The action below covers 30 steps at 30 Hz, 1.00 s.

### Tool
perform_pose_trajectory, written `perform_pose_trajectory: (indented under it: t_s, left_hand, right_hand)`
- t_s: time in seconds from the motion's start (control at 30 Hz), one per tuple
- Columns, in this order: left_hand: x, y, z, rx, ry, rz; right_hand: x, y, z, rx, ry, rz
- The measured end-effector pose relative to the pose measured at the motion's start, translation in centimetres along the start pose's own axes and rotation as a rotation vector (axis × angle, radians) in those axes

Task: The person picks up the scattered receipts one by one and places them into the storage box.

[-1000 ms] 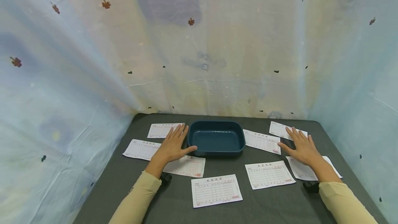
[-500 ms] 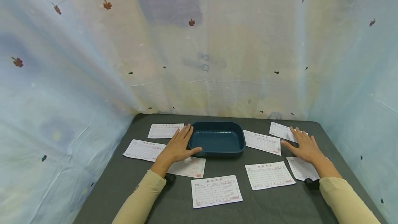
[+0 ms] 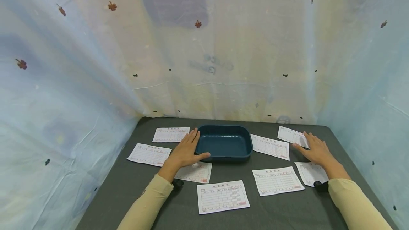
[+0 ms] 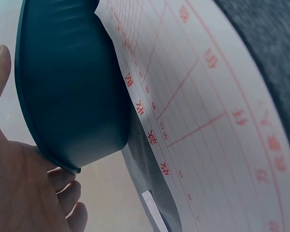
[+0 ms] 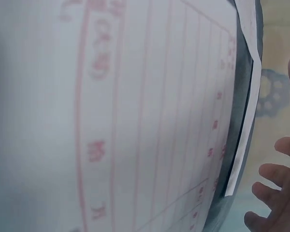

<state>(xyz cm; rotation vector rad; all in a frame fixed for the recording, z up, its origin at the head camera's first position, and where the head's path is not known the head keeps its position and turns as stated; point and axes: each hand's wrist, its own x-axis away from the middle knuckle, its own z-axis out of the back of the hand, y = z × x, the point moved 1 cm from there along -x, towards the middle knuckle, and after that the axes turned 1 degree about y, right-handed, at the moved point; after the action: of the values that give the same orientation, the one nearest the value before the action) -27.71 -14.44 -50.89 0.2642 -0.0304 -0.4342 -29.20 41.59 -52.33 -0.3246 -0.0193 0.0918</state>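
My left hand (image 3: pixel 184 152) is held with fingers extended at the left side of a dark teal rectangular tray (image 3: pixel 223 145). In the left wrist view its fingers overlap the rim of the tray (image 4: pixel 72 96). A printed form slip (image 3: pixel 195 172) lies partly hidden below that hand. On the other side, my right hand (image 3: pixel 316 151) is spread, its fingertips overlapping a form slip (image 3: pixel 291 135) at the back right. Another slip (image 3: pixel 310 173) lies just below the right hand. Neither hand holds anything. The tray has nothing in it.
More printed slips lie flat around the tray: one at back left (image 3: pixel 170 135), one at far left (image 3: pixel 150 154), one in front (image 3: pixel 223 198), and two to the right (image 3: pixel 278 181). The dark grey tabletop (image 3: pixel 105 194) meets a patterned curtain (image 3: pixel 223 91) behind.
My left hand has shifted right, closer to the tray's left side. My right hand has drifted slightly right. The tray and slips lie as before.
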Motion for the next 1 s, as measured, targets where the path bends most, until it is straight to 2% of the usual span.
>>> perform_pose_trajectory:
  t_s: [0.3,0.8,1.0]
  left_hand:
    - [-0.4,0.1,-0.2,-0.013,0.001,-0.003]
    - [-1.1,0.8,-0.4,0.004,-0.007,-0.007]
    - [-1.2,0.9,-0.6,0.001,-0.008,0.001]
  right_hand:
    - [-0.1,0.8,0.0,-0.057,0.017,-0.074]
    - [-0.4,1.2,0.5,-0.057,0.012,-0.252]
    - [-0.7,1.4,0.2,-0.057,0.062,-0.274]
